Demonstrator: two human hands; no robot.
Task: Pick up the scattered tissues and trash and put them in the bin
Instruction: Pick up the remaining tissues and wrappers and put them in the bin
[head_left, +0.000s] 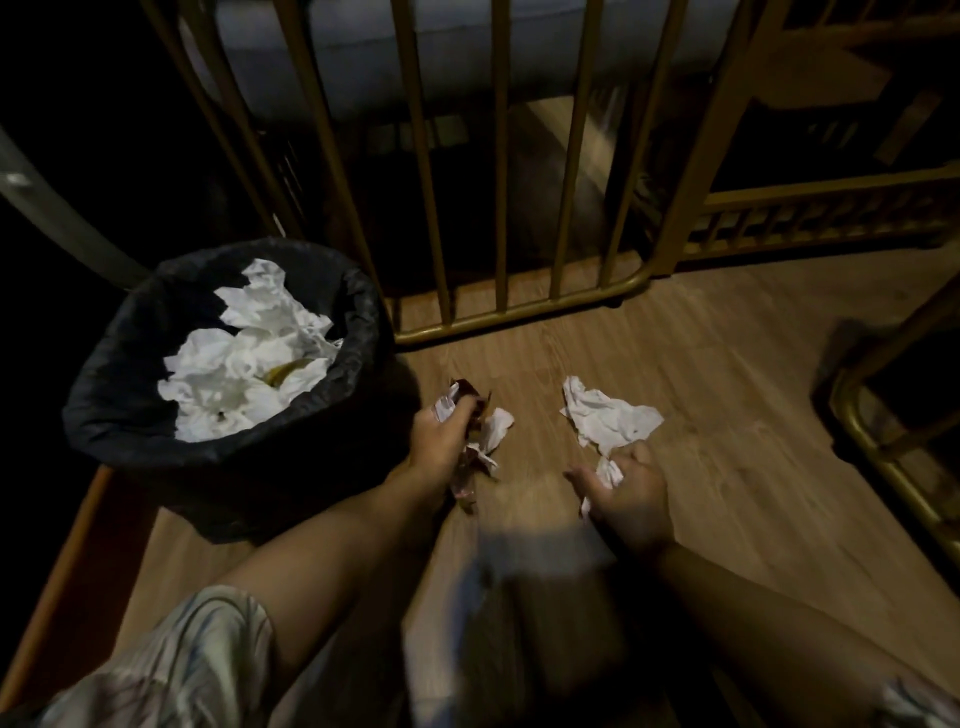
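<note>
A: Where's the bin (130, 415)?

B: On the left, on the wood floor (727, 364), lined with a black bag. It sits just beside the gold rail frame (519, 312), whose bars rise behind it. Crumpled white tissues (244, 364) fill much of the opening, and something yellowish peeks out among them.

A: And the left hand (441, 441)?

B: Just to the right of the bin, low over the floor. Its fingers are curled tight around a wad (483, 431) of white tissue mixed with a dark reddish wrapper; bits stick out above the knuckles and dangle below the palm.

A: The right hand (628, 493)?

B: Well apart from the left, further right. The fingers are closed on the near end of a tissue (608, 415), with a white scrap showing between thumb and fingers. The rest of it spreads out crumpled beyond the fingertips; whether it touches the boards I cannot tell.

A: Anything else?

B: A striped sleeve (197, 649) at the lower left, and a blurred patch between the forearms that I can't make out
</note>
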